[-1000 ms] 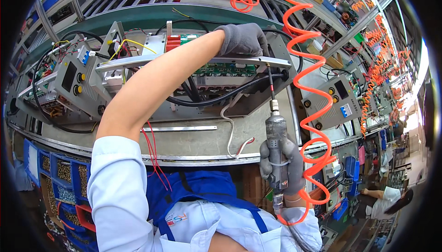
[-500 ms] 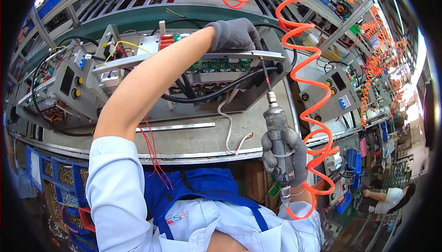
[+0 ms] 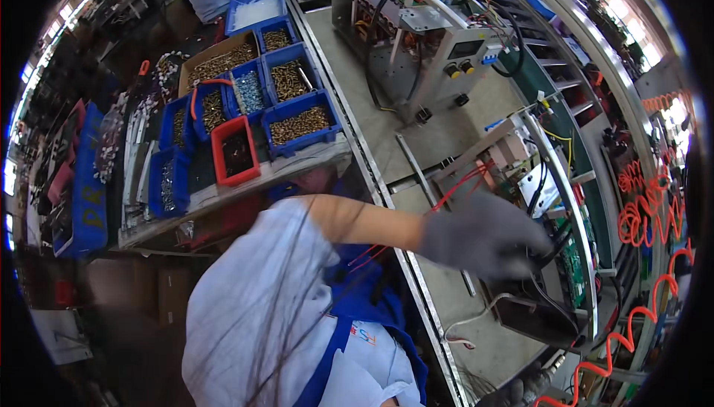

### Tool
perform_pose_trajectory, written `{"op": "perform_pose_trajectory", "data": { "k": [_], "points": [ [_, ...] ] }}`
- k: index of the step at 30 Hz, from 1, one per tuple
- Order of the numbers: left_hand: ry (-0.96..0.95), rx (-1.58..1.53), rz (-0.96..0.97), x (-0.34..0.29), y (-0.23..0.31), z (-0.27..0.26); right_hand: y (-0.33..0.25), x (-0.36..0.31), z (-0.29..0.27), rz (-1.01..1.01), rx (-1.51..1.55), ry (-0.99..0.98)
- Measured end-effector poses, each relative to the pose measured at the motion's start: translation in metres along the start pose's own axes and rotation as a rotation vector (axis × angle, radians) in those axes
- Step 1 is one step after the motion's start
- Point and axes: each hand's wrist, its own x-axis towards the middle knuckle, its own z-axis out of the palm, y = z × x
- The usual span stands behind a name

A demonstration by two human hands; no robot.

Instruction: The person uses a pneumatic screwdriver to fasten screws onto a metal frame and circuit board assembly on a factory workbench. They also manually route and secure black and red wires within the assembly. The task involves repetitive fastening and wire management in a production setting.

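Observation:
My left hand (image 3: 483, 236), in a grey glove, is smeared by motion above the near side of an open metal chassis (image 3: 580, 236). Its fingers are too blurred to read, and I cannot tell whether they touch the black cable (image 3: 554, 247) beside them. Green circuit boards and wiring show inside the chassis. At the lower edge, my right hand (image 3: 509, 394), also gloved, is mostly cut off by the picture. It is closed round a grey pneumatic screwdriver (image 3: 541, 383), whose front end lies near the chassis's near corner. An orange coiled hose (image 3: 611, 359) runs close by.
To the left, blue bins (image 3: 303, 123) of brass-coloured screws and a red bin (image 3: 234, 150) stand on a side bench. Another chassis (image 3: 446, 72) sits farther along the workbench. A metal strip (image 3: 418, 170) and a white cable (image 3: 476, 318) lie on the bench top.
The view has swung left, bringing the screw bins into sight. My left hand has come off the chassis's top rail toward its near side. The screwdriver's tip has left the rail screw.

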Motion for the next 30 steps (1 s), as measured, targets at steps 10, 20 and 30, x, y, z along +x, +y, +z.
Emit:
{"op": "perform_pose_trajectory", "data": {
  "k": [10, 20, 30],
  "points": [
    [-0.027, 1.136, -1.427, -0.124, -0.171, -0.351, 0.001, 0.028, -0.006, 0.03, -0.012, -0.007],
    [0.036, 0.751, -1.791, -0.114, -0.17, -0.384, 0.003, 0.034, -0.006, 0.036, -0.048, -0.004],
    [0.149, -0.176, -1.156, -0.064, -0.092, -0.335, -0.004, 0.02, -0.005, 0.099, -0.138, -0.228]
  ]
}}
